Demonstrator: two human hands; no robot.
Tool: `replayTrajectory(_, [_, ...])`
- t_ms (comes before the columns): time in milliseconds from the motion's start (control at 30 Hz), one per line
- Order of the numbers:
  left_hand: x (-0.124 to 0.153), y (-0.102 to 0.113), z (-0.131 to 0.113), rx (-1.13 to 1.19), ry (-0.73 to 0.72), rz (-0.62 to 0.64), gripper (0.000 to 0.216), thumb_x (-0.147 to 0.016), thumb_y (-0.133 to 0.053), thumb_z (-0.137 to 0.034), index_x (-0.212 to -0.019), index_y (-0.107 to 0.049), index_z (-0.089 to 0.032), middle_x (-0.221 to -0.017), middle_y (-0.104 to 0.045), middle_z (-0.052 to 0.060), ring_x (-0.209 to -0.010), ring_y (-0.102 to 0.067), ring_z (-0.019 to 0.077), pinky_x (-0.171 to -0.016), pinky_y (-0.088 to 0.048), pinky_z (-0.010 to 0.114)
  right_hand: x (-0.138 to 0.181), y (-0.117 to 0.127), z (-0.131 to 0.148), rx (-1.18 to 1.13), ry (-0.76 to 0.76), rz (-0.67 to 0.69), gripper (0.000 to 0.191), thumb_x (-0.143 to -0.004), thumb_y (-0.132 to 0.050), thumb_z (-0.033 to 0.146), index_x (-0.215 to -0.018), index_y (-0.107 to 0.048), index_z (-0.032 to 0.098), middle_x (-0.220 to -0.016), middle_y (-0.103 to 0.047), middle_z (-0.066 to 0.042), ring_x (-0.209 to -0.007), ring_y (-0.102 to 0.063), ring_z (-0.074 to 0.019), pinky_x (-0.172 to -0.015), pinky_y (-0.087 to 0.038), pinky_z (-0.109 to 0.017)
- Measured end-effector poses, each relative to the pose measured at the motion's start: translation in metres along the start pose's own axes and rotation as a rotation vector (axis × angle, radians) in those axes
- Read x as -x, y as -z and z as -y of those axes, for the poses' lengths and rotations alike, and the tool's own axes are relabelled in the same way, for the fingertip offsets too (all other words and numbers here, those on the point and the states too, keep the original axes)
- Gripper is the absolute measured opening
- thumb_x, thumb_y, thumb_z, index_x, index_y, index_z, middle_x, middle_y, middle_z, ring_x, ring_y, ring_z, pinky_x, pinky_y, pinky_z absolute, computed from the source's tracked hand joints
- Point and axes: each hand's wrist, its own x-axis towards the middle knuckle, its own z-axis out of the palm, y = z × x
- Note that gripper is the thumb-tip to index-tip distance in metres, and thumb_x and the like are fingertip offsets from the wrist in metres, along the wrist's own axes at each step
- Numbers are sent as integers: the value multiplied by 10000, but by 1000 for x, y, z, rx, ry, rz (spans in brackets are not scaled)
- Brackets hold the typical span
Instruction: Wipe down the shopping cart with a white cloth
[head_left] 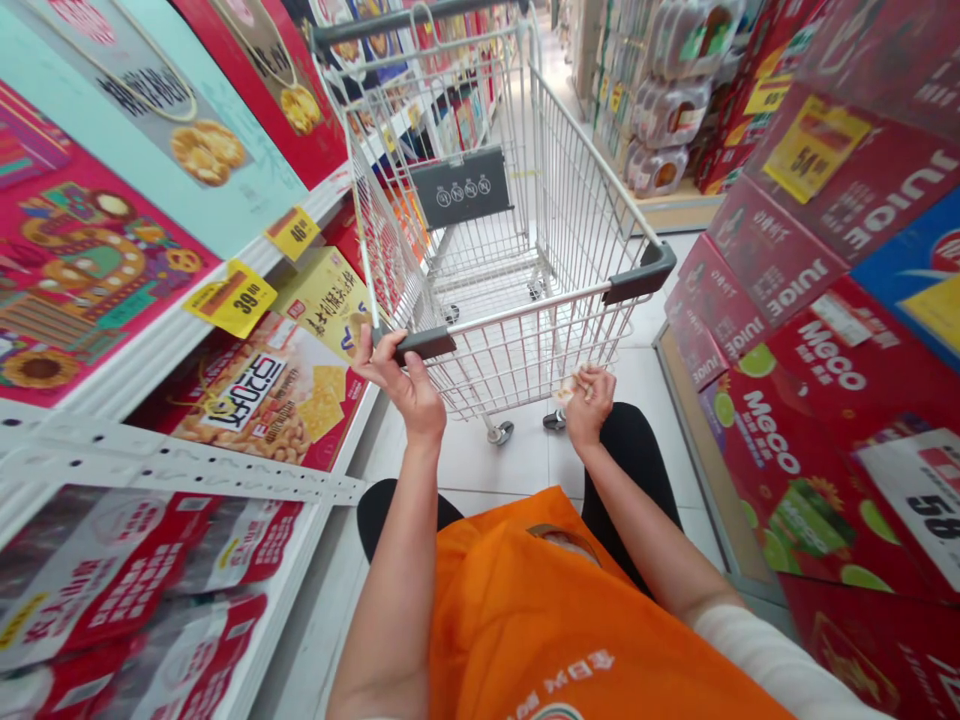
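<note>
A wire shopping cart [525,322] stands in front of me, its basket holding nothing that I can see. My left hand [409,385] grips the near left corner of its rim, with the thumb against the dark plastic corner piece [427,343]. Closed in a fist just below the near rim is my right hand [589,405]. A small crumpled whitish cloth [568,388] pokes out of it; most of the cloth is hidden by the fingers. A dark plate [461,187] hangs inside the cart near its far end.
On the left, a shelf [307,225] carries gift boxes, with yellow price tags [240,298] on its edge. Stacked red drink cartons [802,400] line the right side close to the cart. Clear plastic containers [667,110] are piled farther along the tiled aisle [480,460].
</note>
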Motion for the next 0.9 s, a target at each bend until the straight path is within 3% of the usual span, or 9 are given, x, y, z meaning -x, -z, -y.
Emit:
replayTrajectory(67, [0,1,1,11,-19,18,348,-986,-364,-476,-1156,-536,-226,-1317,-456,119,-1371,-360,223,-1154,-282,411,-8,8,-6,19,27,-34,166,-781,-466,78,-810,-558,213,-924,-539,-48,-945,-592,-190,-938,-492,-397])
replayTrajectory(133, [0,1,-1,24,-24,22,337,-987,-370,-461,-1161,-535,-224,-1337,-442,122,-1367,-362,224,-1158,-272,413,-20,11,-11,53,22,-156,183,-772,-452,68,-812,-551,217,-912,-540,-51,-952,-587,-197,-945,-489,-405])
replayTrajectory(233, [2,-1,-6,36,1,1,341,-991,-359,-457,-1167,-531,-221,-1389,-403,132,-1363,-354,223,-1165,-258,415,-22,2,-8,77,-14,-255,206,-759,-426,55,-812,-535,221,-903,-537,-59,-942,-583,-198,-936,-490,-402])
replayTrajectory(367, [4,-3,-11,26,30,2,366,-997,-329,-478,-1166,-524,-219,-1377,-413,135,-1363,-343,221,-1170,-252,412,6,-13,8,23,-34,-124,186,-763,-431,64,-798,-533,216,-931,-526,-64,-953,-586,-190,-906,-504,-379])
replayTrajectory(467, [3,-1,-8,3,31,18,388,-991,-331,-510,-1170,-525,-226,-1341,-433,124,-1371,-335,220,-1173,-251,410,13,-7,7,-2,10,9,175,-770,-454,70,-810,-547,213,-932,-533,-53,-948,-588,-188,-903,-508,-382])
replayTrajectory(667, [5,-3,-11,58,26,23,374,-990,-349,-494,-1179,-531,-228,-1311,-444,122,-1391,-307,227,-1183,-230,417,-5,-6,-2,132,97,-240,220,-774,-434,53,-867,-540,222,-923,-540,-68,-946,-598,-208,-876,-516,-391])
replayTrajectory(800, [7,-7,-16,10,31,-13,399,-995,-315,-517,-1157,-535,-225,-1268,-460,122,-1373,-342,228,-1174,-272,422,14,-17,11,57,30,-108,215,-774,-429,38,-830,-529,220,-928,-542,-68,-956,-599,-202,-876,-520,-385])
replayTrajectory(900, [7,-6,-14,12,14,11,406,-992,-324,-522,-1160,-535,-218,-1267,-457,127,-1378,-343,235,-1170,-278,431,15,-9,9,22,16,-21,202,-767,-450,37,-806,-538,215,-929,-549,-58,-952,-596,-199,-894,-514,-398])
